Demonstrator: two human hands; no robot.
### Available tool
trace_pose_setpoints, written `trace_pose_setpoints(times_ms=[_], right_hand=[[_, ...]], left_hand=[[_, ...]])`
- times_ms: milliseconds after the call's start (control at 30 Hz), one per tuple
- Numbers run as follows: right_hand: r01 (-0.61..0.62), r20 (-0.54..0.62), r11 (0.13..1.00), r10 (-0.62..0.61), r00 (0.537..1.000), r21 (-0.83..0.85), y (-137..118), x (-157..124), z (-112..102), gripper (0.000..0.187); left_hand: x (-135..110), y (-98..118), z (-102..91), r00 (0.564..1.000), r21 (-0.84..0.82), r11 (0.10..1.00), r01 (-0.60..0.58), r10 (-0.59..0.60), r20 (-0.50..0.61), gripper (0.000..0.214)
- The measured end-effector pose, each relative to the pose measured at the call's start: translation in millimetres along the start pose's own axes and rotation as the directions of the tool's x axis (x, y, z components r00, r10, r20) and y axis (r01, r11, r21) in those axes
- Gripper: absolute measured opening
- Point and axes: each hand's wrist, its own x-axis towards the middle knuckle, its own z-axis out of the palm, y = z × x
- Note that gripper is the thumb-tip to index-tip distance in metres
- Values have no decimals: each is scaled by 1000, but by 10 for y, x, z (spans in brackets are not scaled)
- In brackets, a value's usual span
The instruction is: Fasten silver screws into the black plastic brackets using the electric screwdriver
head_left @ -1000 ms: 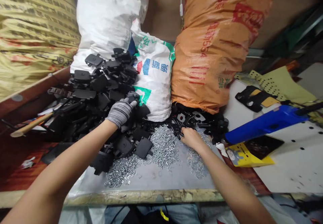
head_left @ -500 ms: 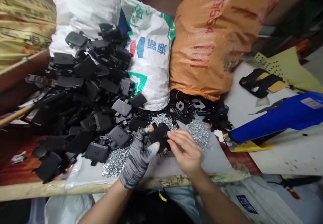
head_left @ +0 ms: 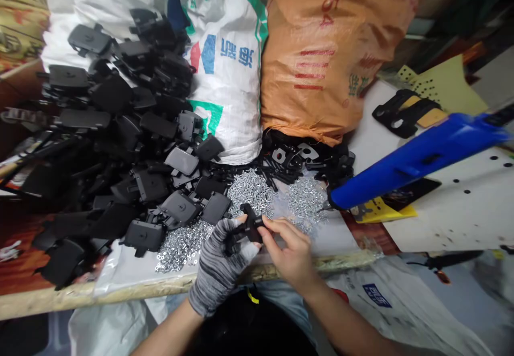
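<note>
Fingers of the left hand (head_left: 220, 267), in a grey knit fingerless glove, and of the bare right hand (head_left: 287, 249) close on a small black plastic part (head_left: 252, 226), gripping it from both sides between them. The part sits just above the front of a grey sheet (head_left: 335, 235), close to the wooden front edge (head_left: 345, 259) of the work surface, and the left wrist crosses over that edge. To the left of the gloved hand, a pile of small metal nuts or washers (head_left: 180, 246) spreads nearly to the hand, and a heap of black plastic covers (head_left: 112, 131) rises beyond it, its nearest pieces almost touching the glove. Two mounds of silver screws (head_left: 251, 190) lie ahead of the hands, only a short gap from the fingers. A strip of grey sheet separates the right hand from the sheet's right edge. The nozzle end of a blue tool (head_left: 417, 158) reaches in from the right, just beside the screws, above a white board (head_left: 461, 222). Behind the black parts, a white printed woven sack (head_left: 225, 77) and an orange woven sack (head_left: 321, 56) stand side by side, touching.
</note>
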Motion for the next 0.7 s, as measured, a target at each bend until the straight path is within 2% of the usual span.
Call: trace_pose_setpoints(times_ms=[100,200,300,367,433,467,533,600,633,700], right_hand=[[20,43,1000,-19,999,-19,76,-83,-55,20],[13,86,999,-10,996,-30,118,-142,-104,24],[117,176,993,-119,977,21,97,-170,-180,36],[146,309,986,-163,937,79,85,-157,-260,41],[83,487,986,-143,862,144,128,-106,-362,38],[19,567,990,-95,818,139,183,-64,-418,33],[-112,646,992,123,754,-58,356,44,-529,22],[-190,566,913,377,733,-362,575,161,-620,17],[-208,504,855,458,732,-475,680,212,-652,16],[-215,456,795,521,722,-567,838,286,-688,14]], left_hand=[[-27,-38,17,998,8,998,65,-65,0,47],[-46,-56,2,1000,83,996,21,-21,-2,45],[-54,-76,-49,994,203,979,-2,-21,109,45],[-52,-108,-74,987,313,950,-8,-44,157,42],[-50,-158,-76,986,406,914,-16,-52,157,35],[-52,-186,-67,988,433,901,-25,-45,151,30],[-60,-238,-38,991,446,894,-44,-19,134,25],[-68,-269,-3,994,428,903,-34,-13,107,23],[-69,-274,13,995,418,908,-20,-24,101,22],[-61,-271,38,991,393,920,13,-65,121,20]])
